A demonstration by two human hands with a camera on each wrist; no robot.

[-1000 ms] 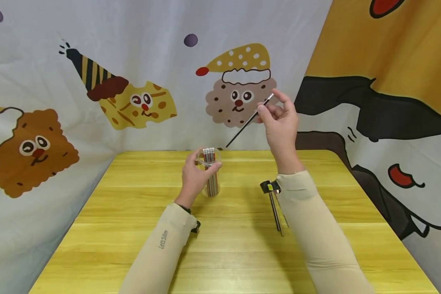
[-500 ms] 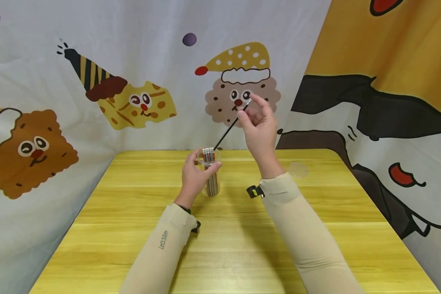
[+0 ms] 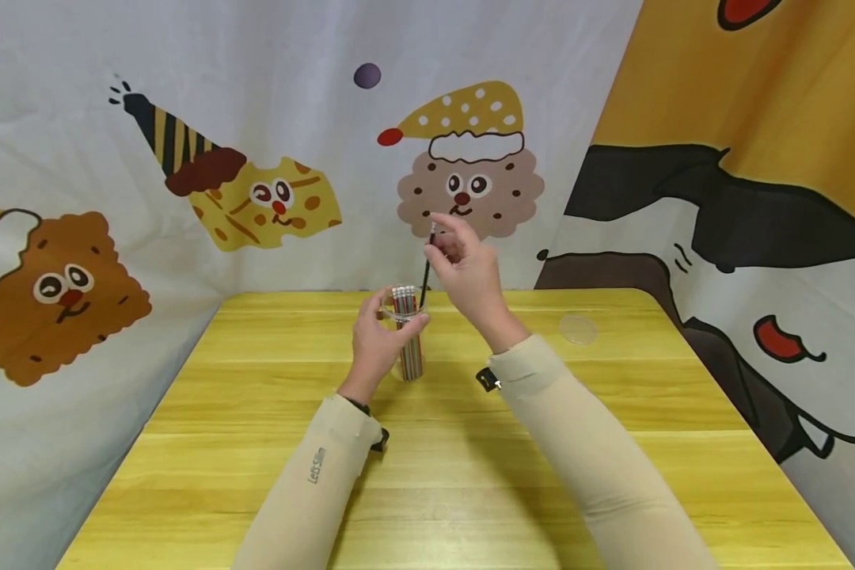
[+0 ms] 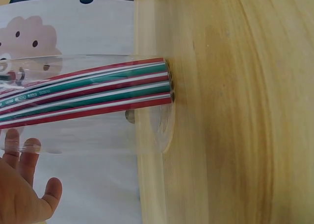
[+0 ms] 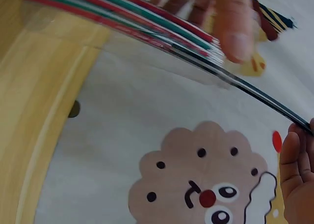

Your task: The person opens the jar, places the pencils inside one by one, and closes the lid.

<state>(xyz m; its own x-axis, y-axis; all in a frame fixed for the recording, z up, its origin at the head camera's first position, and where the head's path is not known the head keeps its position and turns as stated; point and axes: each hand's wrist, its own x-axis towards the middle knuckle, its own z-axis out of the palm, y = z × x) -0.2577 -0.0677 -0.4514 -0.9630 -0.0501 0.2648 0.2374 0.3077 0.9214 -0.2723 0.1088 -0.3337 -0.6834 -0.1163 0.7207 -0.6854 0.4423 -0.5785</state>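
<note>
Black pencil (image 3: 426, 277): top cut off, right wrist view.

Beige left sleeve (image 3: 302, 499): dark lettering (image 3: 317, 465), set lengthwise along the forearm, reads "Let's Slim". Green-faced pencil (image 4: 54, 89), left wrist view: pale print (image 4: 20, 98) present, too small to read.

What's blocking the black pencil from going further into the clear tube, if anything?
Nothing visible. The black pencil has its lower end inside the clear tube, beside red and green pencils that leave open space; the right grip holds its upper part.
</note>
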